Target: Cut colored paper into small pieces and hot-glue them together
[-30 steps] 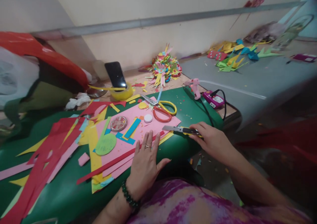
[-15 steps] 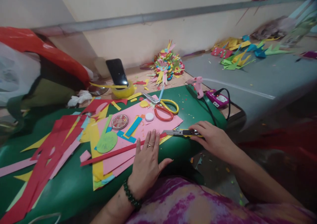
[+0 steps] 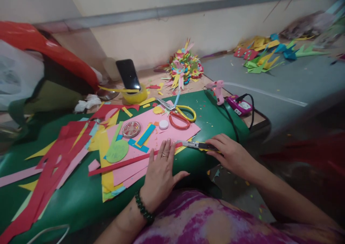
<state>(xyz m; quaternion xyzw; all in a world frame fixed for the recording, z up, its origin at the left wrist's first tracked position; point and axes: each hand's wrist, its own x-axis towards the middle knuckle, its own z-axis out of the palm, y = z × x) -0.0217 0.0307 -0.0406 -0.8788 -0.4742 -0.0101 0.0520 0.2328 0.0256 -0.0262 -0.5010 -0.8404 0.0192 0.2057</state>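
Note:
My left hand (image 3: 161,165) lies flat, fingers stretched out, pressing a long red paper strip (image 3: 121,164) onto pink paper sheets (image 3: 185,133). In my right hand (image 3: 229,151) is a utility knife (image 3: 201,145), its blade pointing left at the strip's right end, just beyond my left fingertips. Whether the blade touches the strip I cannot tell. Scissors (image 3: 179,114) with red and yellow handles rest on the sheets above my hands. Near them are a white round cap (image 3: 163,124), a blue paper strip (image 3: 146,135), a green paper circle (image 3: 117,151) and a round clear case (image 3: 131,129).
Red paper strips (image 3: 58,157) spread across the green table cover (image 3: 72,208) at left. A phone (image 3: 128,74) leans by a yellow tape roll (image 3: 136,95). A pink glue gun (image 3: 217,91) stands beside a purple power socket (image 3: 239,105). Paper flowers (image 3: 184,67) sit against the wall.
The camera view has shifted slightly. The knife blade now sits a little further right over the strip's end; my left hand stays flat in place.

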